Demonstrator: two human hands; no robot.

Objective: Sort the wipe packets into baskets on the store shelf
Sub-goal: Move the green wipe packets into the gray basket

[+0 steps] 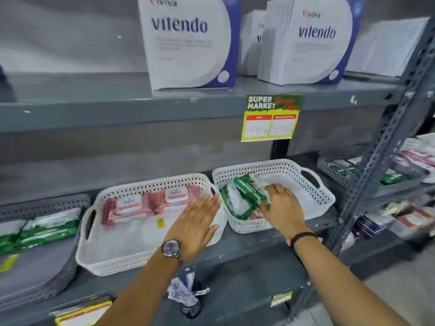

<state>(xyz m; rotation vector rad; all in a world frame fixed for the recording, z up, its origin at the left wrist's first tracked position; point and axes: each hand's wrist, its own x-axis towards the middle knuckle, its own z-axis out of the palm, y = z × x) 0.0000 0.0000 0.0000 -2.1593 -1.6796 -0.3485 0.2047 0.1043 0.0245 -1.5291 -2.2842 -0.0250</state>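
Note:
Two white perforated baskets stand side by side on the grey shelf. The left basket (pixel 94 250) holds two pink wipe packets (pixel 128 208) along its back wall. The right basket (pixel 315 196) holds several green wipe packets (pixel 237 201) leaning at its left side, with a pink packet partly hidden beneath them. My right hand (pixel 282 208) is inside the right basket, fingers closed on a green packet (pixel 253 188). My left hand (pixel 197 224), wearing a watch, hovers flat with fingers spread over the right edge of the left basket, holding nothing.
A grey basket (pixel 44 205) with green packets sits at far left. White Vitendo boxes (pixel 188 41) stand on the shelf above, with a supermarket price tag (pixel 271 117) on its edge. More baskets (pixel 334 170) lie behind the slotted upright (pixel 376 158) at right. A crumpled wrapper (pixel 183 292) rests at the shelf front.

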